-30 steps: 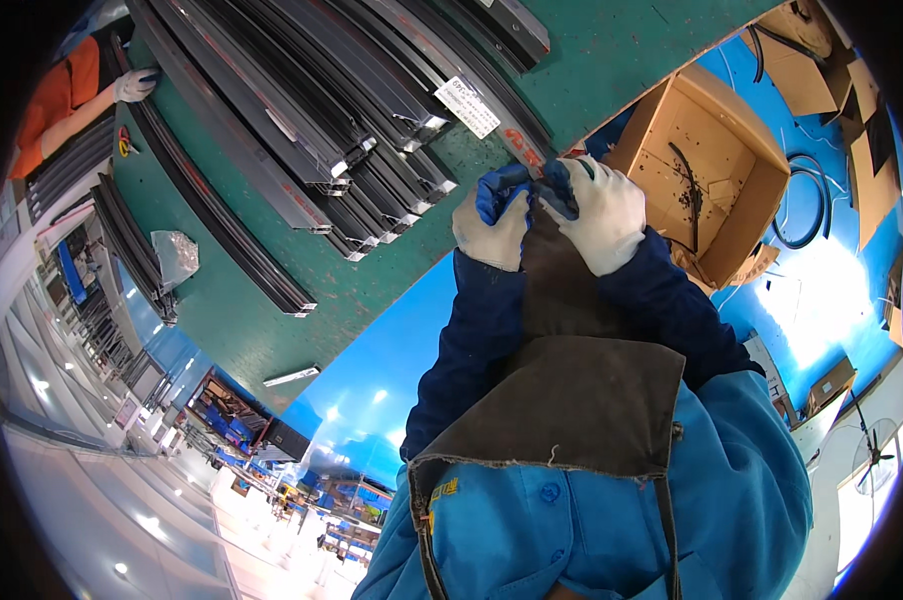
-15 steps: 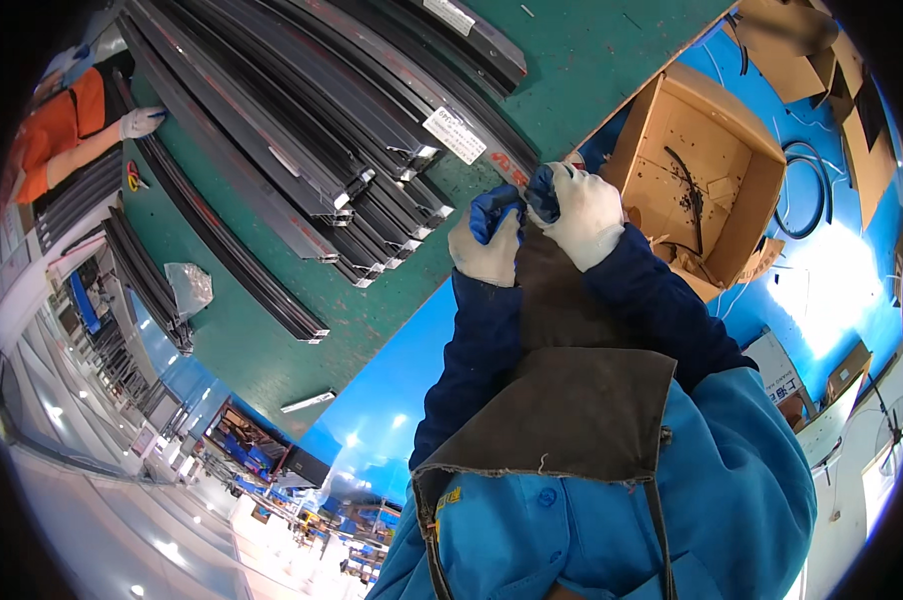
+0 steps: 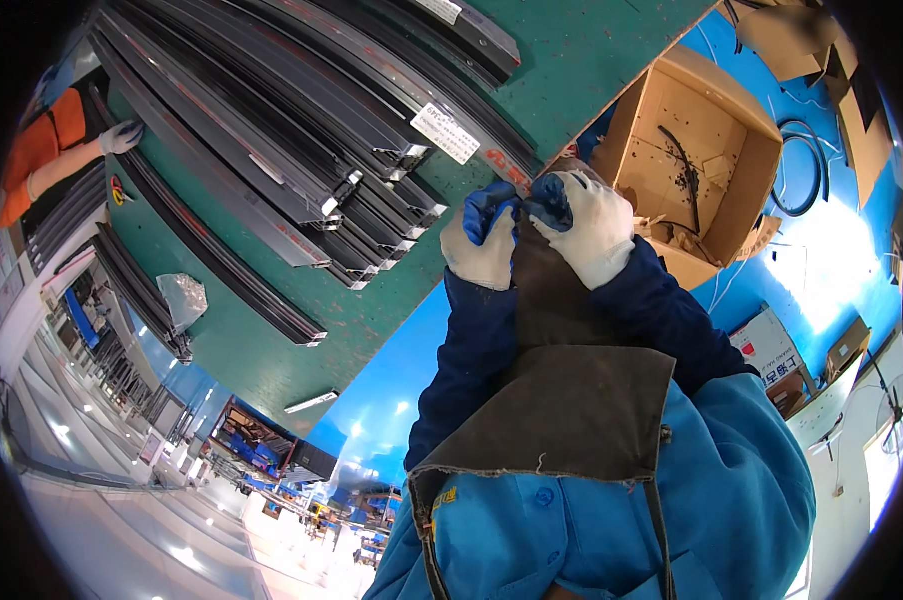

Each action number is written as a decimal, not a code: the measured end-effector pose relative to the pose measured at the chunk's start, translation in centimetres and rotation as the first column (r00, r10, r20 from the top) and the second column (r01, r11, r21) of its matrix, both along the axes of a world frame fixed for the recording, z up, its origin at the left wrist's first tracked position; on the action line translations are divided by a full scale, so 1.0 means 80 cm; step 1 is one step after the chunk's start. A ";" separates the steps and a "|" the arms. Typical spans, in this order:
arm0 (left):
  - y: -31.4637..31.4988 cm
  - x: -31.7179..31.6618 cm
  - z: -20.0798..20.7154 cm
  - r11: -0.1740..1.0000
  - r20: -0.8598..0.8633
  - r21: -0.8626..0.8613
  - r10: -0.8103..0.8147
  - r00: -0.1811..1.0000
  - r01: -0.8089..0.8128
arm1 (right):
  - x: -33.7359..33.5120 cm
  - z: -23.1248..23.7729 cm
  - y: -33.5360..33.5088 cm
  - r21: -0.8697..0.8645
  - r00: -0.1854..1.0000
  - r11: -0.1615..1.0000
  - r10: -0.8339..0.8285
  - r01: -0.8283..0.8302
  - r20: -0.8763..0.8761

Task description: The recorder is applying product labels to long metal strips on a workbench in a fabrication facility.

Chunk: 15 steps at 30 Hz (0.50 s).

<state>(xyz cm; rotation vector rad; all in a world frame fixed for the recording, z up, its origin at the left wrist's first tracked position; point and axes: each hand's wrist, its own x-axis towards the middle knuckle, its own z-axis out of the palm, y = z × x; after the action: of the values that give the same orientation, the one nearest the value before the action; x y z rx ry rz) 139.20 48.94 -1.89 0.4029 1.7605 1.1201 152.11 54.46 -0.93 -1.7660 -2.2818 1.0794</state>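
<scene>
Both my hands, in white gloves with blue-coated fingers, meet at the table's edge in front of the brown apron (image 3: 592, 400). My left hand (image 3: 480, 240) has its fingers curled and closed, the thumb pressed against them. Close on its right, my right hand (image 3: 594, 232) is bent the same way, fingertips pinched. Whatever lies between the fingers is too small and hidden to make out. Just beyond them is the near end of a long dark profile (image 3: 487, 155) with red marks, a white paper label (image 3: 446, 133) lying on it.
Several long black profiles (image 3: 272, 150) are stacked across the green table (image 3: 262, 375). A clear plastic bag (image 3: 183, 301) and orange-handled scissors (image 3: 120, 191) lie farther left, near a co-worker's gloved hand (image 3: 122, 137). At right stands an open cardboard box (image 3: 717, 120) with black scraps; a black coil (image 3: 820, 180) lies beyond.
My hands stay close together, fingers curled, the right turned slightly and shifted a little right. The whole view has shifted slightly. The co-worker's hand remains by the profiles.
</scene>
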 end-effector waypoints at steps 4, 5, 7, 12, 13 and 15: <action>0.003 -0.002 0.005 0.999 0.001 -0.033 -0.013 1.000 0.013 | -0.006 0.007 0.005 -0.049 0.998 0.999 0.011 -0.008 0.055; 0.004 -0.002 0.006 0.999 -0.003 -0.037 -0.018 1.000 0.018 | -0.007 0.009 0.007 -0.049 0.997 0.999 0.017 -0.013 0.075; 0.005 -0.002 0.008 0.999 -0.012 -0.046 -0.029 0.999 0.029 | -0.010 0.012 0.009 -0.049 0.993 0.999 0.028 -0.022 0.113; 0.003 -0.004 0.001 1.000 -0.009 -0.024 -0.008 1.000 0.008 | -0.020 0.011 0.012 -0.030 0.977 0.998 0.053 -0.048 0.207; 0.004 -0.004 0.000 1.000 -0.007 -0.022 -0.015 1.000 0.015 | -0.020 0.011 0.013 -0.028 0.977 0.999 0.047 -0.042 0.208; 0.005 -0.004 0.001 0.999 -0.002 -0.032 -0.019 1.000 0.019 | -0.020 0.011 0.017 -0.035 0.973 0.997 0.079 -0.073 0.215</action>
<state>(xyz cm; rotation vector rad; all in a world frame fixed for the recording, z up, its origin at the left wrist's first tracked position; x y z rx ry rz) 138.86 49.36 -1.84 0.4010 1.7709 1.0775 150.48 55.78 -0.06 -1.9082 -2.4886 0.9771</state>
